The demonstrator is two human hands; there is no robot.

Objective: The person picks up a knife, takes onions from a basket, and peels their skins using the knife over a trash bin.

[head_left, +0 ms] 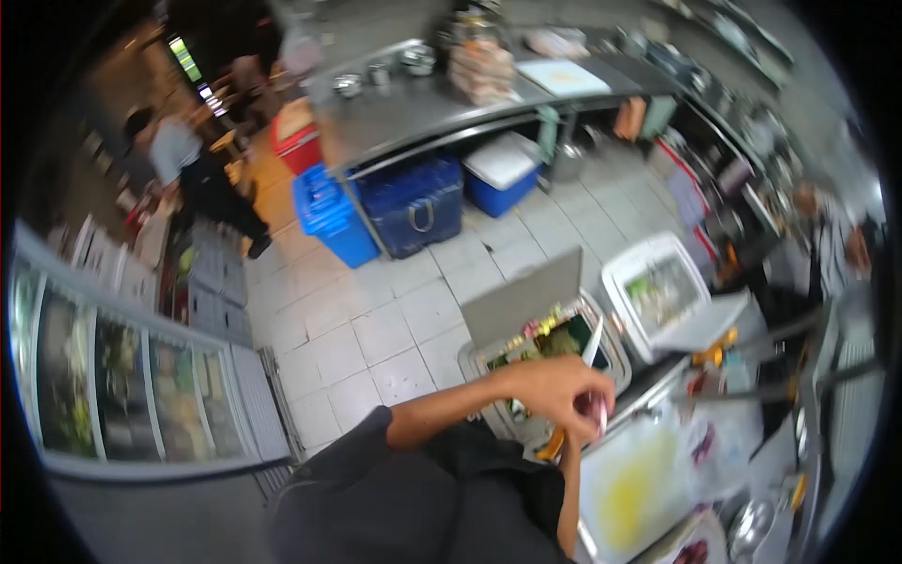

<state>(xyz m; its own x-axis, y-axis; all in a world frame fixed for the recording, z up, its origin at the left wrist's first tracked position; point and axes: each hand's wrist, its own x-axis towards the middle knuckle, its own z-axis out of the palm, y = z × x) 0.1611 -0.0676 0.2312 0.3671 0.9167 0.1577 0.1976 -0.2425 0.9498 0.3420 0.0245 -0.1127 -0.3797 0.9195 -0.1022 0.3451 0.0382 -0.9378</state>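
Observation:
My left hand (562,390) reaches across from the left, fingers curled round a reddish-purple piece that looks like a red onion (592,410). Mostly hidden beneath it is my right hand (570,440), whose wrist rises from the bottom of the view. A knife (594,341) points up past my left hand, and its yellow-orange handle shows beside my right wrist; my right fingers on it are largely covered. Both hands are over the edge of an open bin (615,352) holding green and colourful vegetable scraps. At the right lies a cutting board (634,484) with a yellow stain.
A white container (648,249) with pale contents stands beyond the bin. Blue coolers (411,202) and a blue bin (331,221) sit by the steel counter (376,122). A glass-door fridge (141,376) is on the left. One person (193,169) stands far left, another (832,240) at right.

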